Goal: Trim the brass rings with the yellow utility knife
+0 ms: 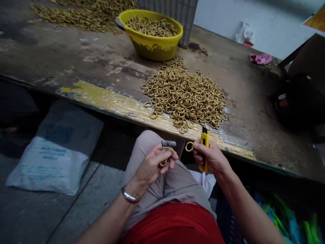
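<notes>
My left hand (156, 161) is closed around a few brass-coloured rings (164, 163), held above my lap. A grey sleeve (169, 144) covers one of its fingertips. In my right hand (209, 154) is a yellow utility knife (204, 142), its dark tip pointing away from me. The thumb and finger of that hand also pinch a single ring (189, 146), which shows a small gap. Just beyond both hands, a heap of similar rings (188, 95) lies at the table's front edge.
Behind the heap stands a yellow basin (157, 42) of rings, beside a grey ribbed panel (170, 8). More rings (86, 17) are spread at the far left of the table (63, 56). A white sack (56, 152) lies on the floor; a pink cloth (260, 59) sits far right.
</notes>
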The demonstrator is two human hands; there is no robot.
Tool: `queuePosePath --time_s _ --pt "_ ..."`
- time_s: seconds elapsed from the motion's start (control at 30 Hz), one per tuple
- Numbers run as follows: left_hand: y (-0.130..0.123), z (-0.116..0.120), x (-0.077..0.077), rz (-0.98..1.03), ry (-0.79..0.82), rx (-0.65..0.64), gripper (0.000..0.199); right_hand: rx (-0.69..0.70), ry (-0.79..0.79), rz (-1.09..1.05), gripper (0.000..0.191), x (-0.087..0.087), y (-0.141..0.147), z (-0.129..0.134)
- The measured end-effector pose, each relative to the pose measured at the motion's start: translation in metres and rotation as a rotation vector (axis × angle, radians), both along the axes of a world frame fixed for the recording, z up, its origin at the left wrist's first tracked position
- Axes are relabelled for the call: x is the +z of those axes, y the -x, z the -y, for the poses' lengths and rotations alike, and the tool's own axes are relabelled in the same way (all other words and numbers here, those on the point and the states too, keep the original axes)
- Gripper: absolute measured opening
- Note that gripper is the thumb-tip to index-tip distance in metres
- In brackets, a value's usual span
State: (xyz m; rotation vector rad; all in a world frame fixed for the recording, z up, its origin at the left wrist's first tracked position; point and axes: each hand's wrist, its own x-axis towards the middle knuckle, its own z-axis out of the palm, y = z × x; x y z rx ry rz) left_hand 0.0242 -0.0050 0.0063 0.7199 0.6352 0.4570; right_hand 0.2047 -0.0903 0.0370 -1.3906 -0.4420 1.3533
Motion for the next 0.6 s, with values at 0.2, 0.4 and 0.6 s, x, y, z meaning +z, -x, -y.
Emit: queuePosePath --time_s 0.2,0.4,0.6 --pt "0.008 0.015 -0.007 -0.124 -0.058 0.020 0.024 0.009 -0.005 -0.043 0.036 -0.009 0.007 0.009" --pt "-0.005 0.032 -0.009 -0.306 -0.475 0.069 0.016 0.035 0.052 -0.158 0.040 -0.015 0.013 0.016" --pt "-0.009 0.040 -0.011 -0.391 -0.705 0.036 0.014 0.033 0.052 -0.216 0.043 -0.019 0.018 0.017"
